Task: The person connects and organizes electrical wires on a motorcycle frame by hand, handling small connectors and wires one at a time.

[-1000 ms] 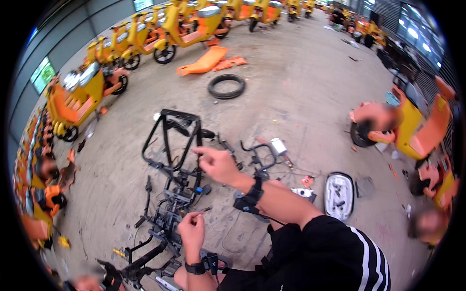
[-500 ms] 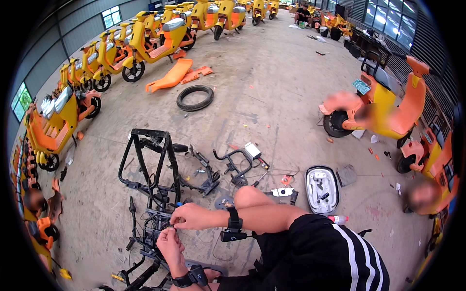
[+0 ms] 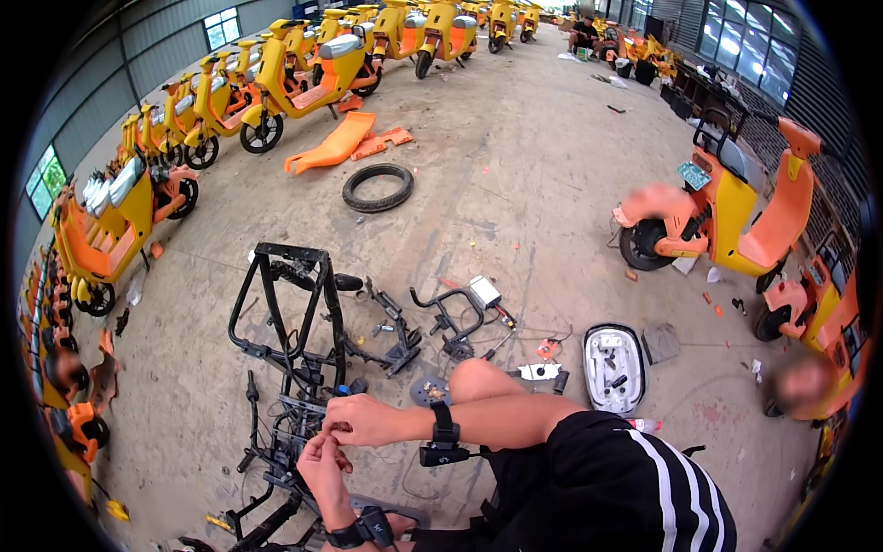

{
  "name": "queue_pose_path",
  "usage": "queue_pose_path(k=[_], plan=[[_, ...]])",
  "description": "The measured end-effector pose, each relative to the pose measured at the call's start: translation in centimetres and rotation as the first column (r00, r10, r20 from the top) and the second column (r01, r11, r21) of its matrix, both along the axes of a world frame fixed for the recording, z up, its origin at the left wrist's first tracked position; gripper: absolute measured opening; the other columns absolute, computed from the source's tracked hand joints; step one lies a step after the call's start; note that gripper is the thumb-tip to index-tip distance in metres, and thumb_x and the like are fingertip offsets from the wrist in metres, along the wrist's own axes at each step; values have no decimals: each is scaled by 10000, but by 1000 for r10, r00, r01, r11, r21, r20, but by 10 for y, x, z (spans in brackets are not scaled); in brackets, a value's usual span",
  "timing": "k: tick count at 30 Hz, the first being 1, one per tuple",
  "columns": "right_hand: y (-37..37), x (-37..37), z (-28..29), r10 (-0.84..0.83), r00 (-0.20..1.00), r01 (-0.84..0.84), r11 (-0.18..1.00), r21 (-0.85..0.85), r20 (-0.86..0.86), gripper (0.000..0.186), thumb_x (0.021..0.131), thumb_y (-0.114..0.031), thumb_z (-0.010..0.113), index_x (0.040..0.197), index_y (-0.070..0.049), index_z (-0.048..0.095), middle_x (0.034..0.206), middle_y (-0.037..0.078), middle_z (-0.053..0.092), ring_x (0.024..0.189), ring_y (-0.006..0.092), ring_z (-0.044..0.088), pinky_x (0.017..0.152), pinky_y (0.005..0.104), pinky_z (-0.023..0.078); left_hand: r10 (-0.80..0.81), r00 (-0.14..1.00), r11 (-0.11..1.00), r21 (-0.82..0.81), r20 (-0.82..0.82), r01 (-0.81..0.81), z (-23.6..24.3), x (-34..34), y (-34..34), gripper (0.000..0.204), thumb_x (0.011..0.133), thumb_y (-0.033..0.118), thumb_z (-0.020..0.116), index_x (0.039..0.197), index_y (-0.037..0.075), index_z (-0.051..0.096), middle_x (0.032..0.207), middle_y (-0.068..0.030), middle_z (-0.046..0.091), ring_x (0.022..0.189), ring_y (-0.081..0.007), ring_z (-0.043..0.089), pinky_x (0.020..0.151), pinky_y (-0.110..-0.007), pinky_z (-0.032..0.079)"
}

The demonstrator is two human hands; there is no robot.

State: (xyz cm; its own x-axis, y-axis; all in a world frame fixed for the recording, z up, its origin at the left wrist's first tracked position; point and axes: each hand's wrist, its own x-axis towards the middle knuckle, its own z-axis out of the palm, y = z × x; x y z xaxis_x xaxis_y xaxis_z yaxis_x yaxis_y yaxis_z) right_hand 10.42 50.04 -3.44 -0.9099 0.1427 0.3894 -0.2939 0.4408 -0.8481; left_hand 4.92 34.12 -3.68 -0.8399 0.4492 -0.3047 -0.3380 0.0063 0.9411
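My left hand [image 3: 324, 471] and my right hand [image 3: 361, 420] meet at the fingertips over a black scooter frame [image 3: 292, 377]. Both are closed in a pinch, and whatever lies between their fingers is too small or hidden to make out. Black tubes and thin cables of the frame show just left of the hands. The frame's tall rear loop rises beyond them. Both wrists wear black straps with small black boxes.
Loose metal brackets [image 3: 395, 345], a bent black tube part [image 3: 460, 317] and a white-lined tray [image 3: 614, 368] with small parts lie on the floor. Farther off are a tyre [image 3: 378, 188] and orange panels [image 3: 336, 143]. Yellow scooters [image 3: 313, 78] line the left; another scooter [image 3: 736, 216] stands right.
My right hand's fingertips have shifted slightly and now meet those of my left hand. The whole view has tilted a little; the frame and floor parts stay in place.
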Motion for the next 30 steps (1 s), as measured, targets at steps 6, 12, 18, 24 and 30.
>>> queue_pose_path(k=[6, 12, 18, 24, 30], plan=[[3, -3, -1, 37, 999, -37, 994, 104, 6, 114, 720, -105, 648, 809, -38, 676, 759, 107, 616, 749, 314, 620, 639, 408, 484, -19, 996, 991, -131, -82, 8, -1, 1, -3, 134, 934, 130, 633, 906, 5, 670, 620, 54, 536, 457, -8, 396, 407, -180, 266], [1, -3, -9, -48, 992, 76, 963, 258, -114, 127, 760, -105, 667, 863, -45, 626, 808, 88, 612, 729, 307, 616, 606, 404, 487, -14, 991, 984, -179, -133, -10, 5, 5, 3, 188, 921, 102, 649, 1019, -51, 696, 607, 52, 532, 433, -6, 354, 399, -198, 230], [-5, -2, -12, -49, 991, 73, 977, 198, -121, 168, 743, -96, 674, 886, -47, 601, 786, 87, 605, 686, 299, 609, 576, 401, 479, 28, 996, 988, -146, -87, -41, 4, 5, 1, 179, 927, 105, 645, 997, -49, 703, 612, 45, 543, 426, -12, 352, 393, -204, 234], [1, -3, -10, 13, 999, -4, 980, 198, -41, 206, 713, -107, 692, 886, -51, 595, 754, 80, 617, 679, 295, 615, 565, 403, 467, -48, 978, 984, -177, -205, 11, 1, 7, -3, 171, 918, 78, 649, 983, -70, 706, 641, 50, 554, 482, 3, 357, 432, -199, 210], [0, -3, -5, 23, 999, -18, 984, 177, -25, 216, 706, -105, 692, 891, -50, 594, 751, 78, 612, 674, 299, 610, 572, 408, 465, -30, 977, 988, -155, -210, -3, 0, 6, -5, 164, 909, 63, 657, 986, -73, 708, 637, 62, 544, 492, 6, 356, 441, -197, 204]])
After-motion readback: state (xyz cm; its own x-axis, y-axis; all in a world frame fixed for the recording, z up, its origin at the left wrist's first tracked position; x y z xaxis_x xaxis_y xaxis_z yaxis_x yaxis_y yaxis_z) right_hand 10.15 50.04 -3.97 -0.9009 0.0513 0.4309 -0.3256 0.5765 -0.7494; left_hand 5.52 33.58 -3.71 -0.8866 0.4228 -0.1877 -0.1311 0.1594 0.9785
